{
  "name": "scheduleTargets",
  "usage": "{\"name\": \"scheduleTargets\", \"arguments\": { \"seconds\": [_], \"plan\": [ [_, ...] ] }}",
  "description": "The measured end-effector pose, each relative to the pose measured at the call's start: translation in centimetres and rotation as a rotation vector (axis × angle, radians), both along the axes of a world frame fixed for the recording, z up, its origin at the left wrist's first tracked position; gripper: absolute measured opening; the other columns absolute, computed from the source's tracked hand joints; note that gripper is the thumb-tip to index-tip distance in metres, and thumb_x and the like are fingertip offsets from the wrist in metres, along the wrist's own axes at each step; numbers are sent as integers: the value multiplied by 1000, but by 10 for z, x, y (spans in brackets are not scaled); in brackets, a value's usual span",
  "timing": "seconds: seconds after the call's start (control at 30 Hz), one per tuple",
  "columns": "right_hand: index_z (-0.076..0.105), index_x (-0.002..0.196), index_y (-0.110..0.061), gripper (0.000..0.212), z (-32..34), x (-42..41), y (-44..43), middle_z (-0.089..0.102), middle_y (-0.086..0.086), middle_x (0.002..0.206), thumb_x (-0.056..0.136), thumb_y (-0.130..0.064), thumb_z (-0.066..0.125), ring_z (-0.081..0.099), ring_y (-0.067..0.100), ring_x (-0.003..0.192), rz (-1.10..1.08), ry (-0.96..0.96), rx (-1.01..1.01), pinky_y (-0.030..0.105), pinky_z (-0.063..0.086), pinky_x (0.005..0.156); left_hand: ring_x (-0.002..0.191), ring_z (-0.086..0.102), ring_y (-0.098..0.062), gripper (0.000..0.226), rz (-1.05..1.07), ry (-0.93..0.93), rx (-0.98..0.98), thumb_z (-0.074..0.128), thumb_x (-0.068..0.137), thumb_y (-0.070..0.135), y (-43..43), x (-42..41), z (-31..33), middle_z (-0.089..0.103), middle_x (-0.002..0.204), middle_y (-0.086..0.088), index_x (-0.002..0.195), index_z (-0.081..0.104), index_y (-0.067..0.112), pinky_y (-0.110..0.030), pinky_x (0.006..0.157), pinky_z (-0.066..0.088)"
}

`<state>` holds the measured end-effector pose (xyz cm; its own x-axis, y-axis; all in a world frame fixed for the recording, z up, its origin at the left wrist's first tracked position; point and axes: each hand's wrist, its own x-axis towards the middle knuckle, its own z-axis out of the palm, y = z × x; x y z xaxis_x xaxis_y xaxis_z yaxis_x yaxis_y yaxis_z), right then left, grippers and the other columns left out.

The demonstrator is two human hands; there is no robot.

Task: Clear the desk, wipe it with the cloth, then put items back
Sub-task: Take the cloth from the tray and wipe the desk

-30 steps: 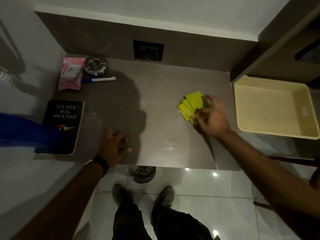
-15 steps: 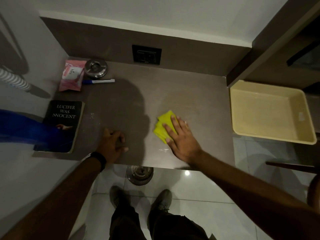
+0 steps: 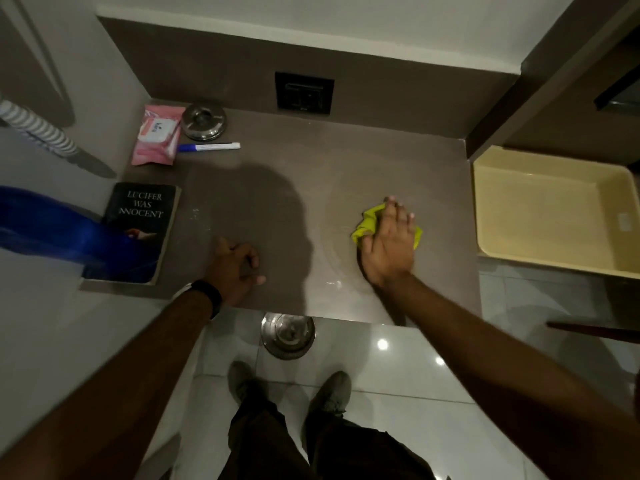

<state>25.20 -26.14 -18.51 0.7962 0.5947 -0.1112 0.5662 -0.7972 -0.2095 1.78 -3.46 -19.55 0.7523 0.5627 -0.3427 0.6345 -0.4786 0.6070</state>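
Note:
A yellow cloth (image 3: 367, 223) lies crumpled on the brown desk (image 3: 311, 188), right of centre. My right hand (image 3: 389, 249) presses flat on it, fingers spread, covering most of it. My left hand (image 3: 235, 268) rests as a loose fist on the desk near the front edge and holds nothing. At the desk's left side lie a black book (image 3: 140, 216), a pink wipes pack (image 3: 156, 135), a round metal dish (image 3: 204, 121) and a blue-and-white pen (image 3: 209, 146).
A cream plastic tub (image 3: 550, 174) sits to the right of the desk. A wall socket (image 3: 304, 93) is on the back panel. Below the front edge, a metal bowl (image 3: 287, 336) stands on the tiled floor by my shoes. A blurred blue object (image 3: 45, 226) overlaps the book.
My right hand slid the cloth from back right to front centre, then back rightward across the desk; the cloth is now crumpled. The left hand stayed put.

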Motion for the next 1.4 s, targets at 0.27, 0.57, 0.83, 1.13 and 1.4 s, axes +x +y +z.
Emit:
{"name": "scheduleTargets", "arguments": {
  "seconds": [0.27,0.57,0.83,1.13,1.4],
  "plan": [
    [33,164,-25,71,-23,-125,-31,20,4,176,102,-57,46,19,33,163,770,-19,13,51,13,133,108,36,-18,35,-6,0,35,89,72,10,-4,3,7,30,114,-4,94,62,10,-24,98,34],
    [45,155,-20,59,-14,-36,-143,38,6,167,106,-53,44,37,34,152,-23,-98,9,53,30,125,110,34,-15,35,-9,2,25,88,75,13,-1,0,0,29,118,-5,98,62,9,-20,99,29],
    [43,155,-4,71,-9,-96,-61,39,21,163,102,-52,40,37,47,145,-267,-78,-129,60,23,126,117,48,-29,33,19,54,-64,83,78,2,-9,4,16,40,126,-17,104,63,5,-40,116,40],
    [38,161,-16,81,57,-107,9,32,22,166,98,-65,54,34,42,152,288,180,-142,47,27,128,113,57,-32,18,85,75,72,64,85,21,-66,-15,83,55,122,-9,104,65,23,-40,101,51],
    [60,139,-18,40,98,-105,-53,44,8,161,106,-40,56,40,26,149,230,251,-193,28,35,119,113,58,-27,18,73,32,-46,62,87,11,-69,-30,116,52,121,-5,102,63,20,-40,105,50]
  ]
}}
